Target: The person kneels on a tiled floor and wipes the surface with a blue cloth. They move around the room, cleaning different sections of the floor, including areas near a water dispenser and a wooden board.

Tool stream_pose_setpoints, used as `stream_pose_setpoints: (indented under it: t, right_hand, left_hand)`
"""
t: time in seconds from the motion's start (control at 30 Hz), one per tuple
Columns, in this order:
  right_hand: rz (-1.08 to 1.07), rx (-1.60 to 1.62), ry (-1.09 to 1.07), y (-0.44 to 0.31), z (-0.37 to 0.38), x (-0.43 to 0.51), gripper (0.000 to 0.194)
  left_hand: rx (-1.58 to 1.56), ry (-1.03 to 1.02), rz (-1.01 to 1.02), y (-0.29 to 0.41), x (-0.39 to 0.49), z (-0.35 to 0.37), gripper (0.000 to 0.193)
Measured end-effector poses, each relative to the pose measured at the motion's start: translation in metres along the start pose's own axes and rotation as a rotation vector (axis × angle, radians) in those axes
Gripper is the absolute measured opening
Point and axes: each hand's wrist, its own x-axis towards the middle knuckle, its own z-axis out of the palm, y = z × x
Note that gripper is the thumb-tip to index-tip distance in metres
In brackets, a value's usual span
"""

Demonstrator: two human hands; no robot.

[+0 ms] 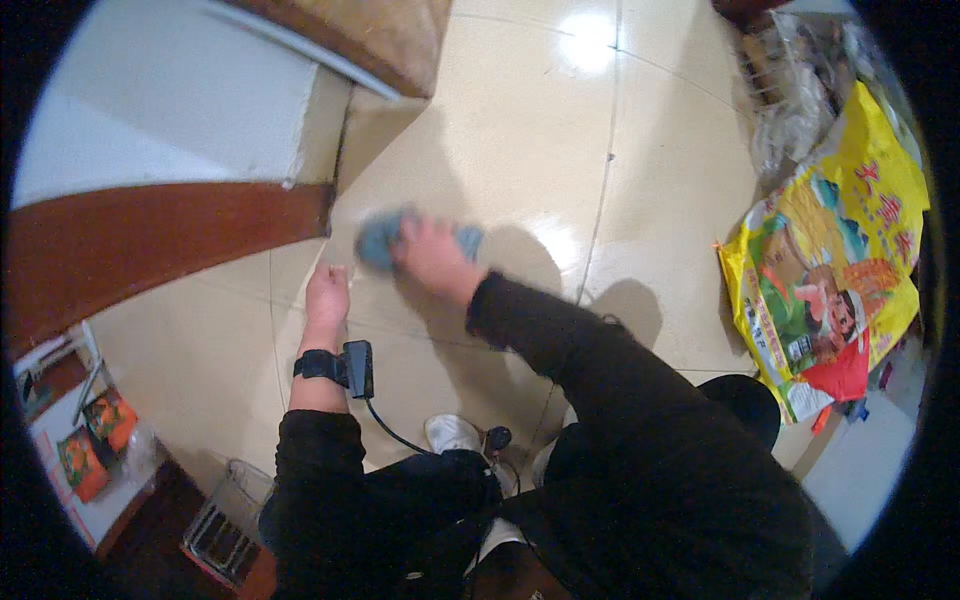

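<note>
My right hand [436, 259] is shut on a blue-grey cloth [381, 238], pressed low over the glossy beige tiled floor [510, 150]; both are blurred. To its left is my left hand [328, 291], its fingers curled into a loose fist, with nothing visible in it. A black strap with a small dark device [358, 369] sits around my left wrist, and a cable runs from it. The brown base edge [172, 247] of a white wall or cabinet lies just beyond my left hand.
A yellow printed plastic sack [825, 277] and clear plastic bags [795, 112] lie at the right. A wooden panel corner [390, 45] juts in at the top. At lower left are a wire basket [225, 525] and orange packets [111, 420]. My white shoe [452, 433] is below.
</note>
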Motion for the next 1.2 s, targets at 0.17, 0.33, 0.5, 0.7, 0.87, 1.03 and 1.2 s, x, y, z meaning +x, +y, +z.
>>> stream_pose_setpoints:
  t: [0.17,0.33,0.5,0.7,0.87,1.03,1.2]
  right_hand:
    - [-0.176,-0.013,-0.169,-0.001,0.019,-0.071,0.024]
    - [0.532,-0.046,0.454,0.165,-0.025,-0.102,0.039]
    - [1.266,-0.057,0.432,0.254,-0.087,-0.170,0.048]
    - [0.911,0.157,0.292,0.160,-0.063,-0.113,0.031]
    - [0.713,0.015,0.267,0.174,-0.045,-0.137,0.038]
    - [1.322,-0.077,0.502,0.301,-0.069,-0.268,0.044]
    - [1.623,-0.130,0.630,0.348,-0.084,-0.315,0.041]
  left_hand:
    - [-0.012,0.105,0.366,0.136,0.035,0.027,0.063]
    - [0.120,-0.160,0.075,0.223,0.012,0.077,0.097]
    - [0.396,-0.337,-0.019,0.249,-0.028,0.120,0.130]
    - [0.399,-0.294,0.013,0.241,-0.024,0.131,0.140]
    - [0.361,-0.271,0.034,0.237,-0.024,0.133,0.141]
    - [0.398,-0.280,0.030,0.238,-0.022,0.133,0.140]
    - [0.429,-0.303,0.006,0.240,-0.020,0.131,0.139]
